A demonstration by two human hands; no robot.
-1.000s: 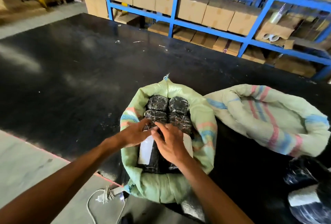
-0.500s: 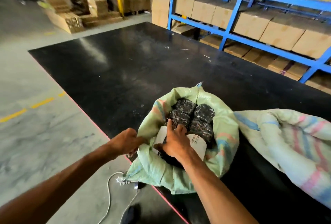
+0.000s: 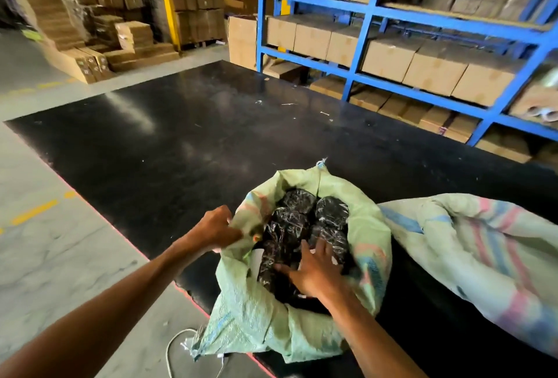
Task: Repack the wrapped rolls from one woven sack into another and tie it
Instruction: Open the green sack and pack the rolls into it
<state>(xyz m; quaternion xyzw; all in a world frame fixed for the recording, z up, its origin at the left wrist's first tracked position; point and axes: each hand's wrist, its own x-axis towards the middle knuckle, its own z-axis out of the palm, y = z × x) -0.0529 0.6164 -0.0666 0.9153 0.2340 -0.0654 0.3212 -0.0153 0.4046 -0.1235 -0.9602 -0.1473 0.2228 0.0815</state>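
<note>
A pale green woven sack stands open at the near edge of the black table. Several black plastic-wrapped rolls fill it, ends up. My left hand grips the sack's left rim in a closed fist. Inside the mouth, my right hand lies with fingers spread, pressing flat on the nearest rolls. A second woven sack, pale with pink and blue stripes, lies slumped on the table to the right.
A white cord trails on the concrete floor below the green sack. Blue steel shelving loaded with cardboard boxes stands behind the table. More boxes are stacked at the far left.
My left hand moved from the rolls out to the sack's left rim and gripped it. My right hand slid lower over the near rolls. The view swung left.
</note>
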